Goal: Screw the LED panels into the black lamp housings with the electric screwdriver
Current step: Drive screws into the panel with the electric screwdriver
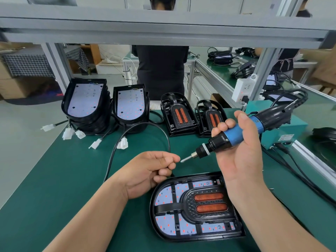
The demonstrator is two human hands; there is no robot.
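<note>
Blue electric screwdriver [234, 135] clamped in right grip [240, 155]; left grip [151, 170] pinched, perhaps on screw [172, 161]

At the lower centre of the frame a lamp housing [181, 238] lies flat on the tabletop [63, 179] with an LED panel [164, 197] inside it. Just above it, the left hand [151, 171] pinches a tiny screw [172, 162] beside the bit tip of the electric screwdriver [234, 135], which the right hand [240, 157] grips at centre right. A cable [143, 123] arches behind the left hand. Along the far edge, two housing stacks [85, 104] stand at upper left and two frame stacks [177, 113] to their right. A box [294, 128] sits at the right edge.
</note>
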